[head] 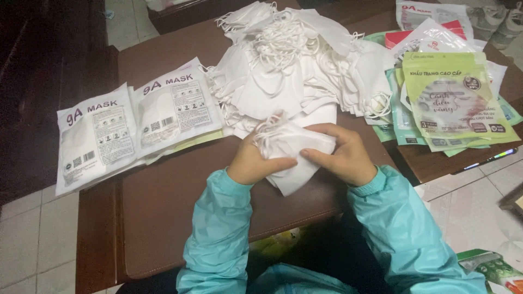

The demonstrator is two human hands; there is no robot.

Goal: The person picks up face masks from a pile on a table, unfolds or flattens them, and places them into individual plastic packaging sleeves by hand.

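Note:
Both my hands hold a small stack of folded white face masks over the near part of a dark brown table. My left hand grips the stack's left side, thumb across the front. My right hand clasps the right side, its thumb tip meeting the left one. Elastic ear loops bunch at the stack's top. A large loose heap of white masks lies just beyond my hands. I wear light teal sleeves.
Two filled white mask packets lie at the table's left. A fan of empty yellow-green and teal pouches lies at the right, with white and red packets behind. A pen rests at the right edge. Tiled floor surrounds the table.

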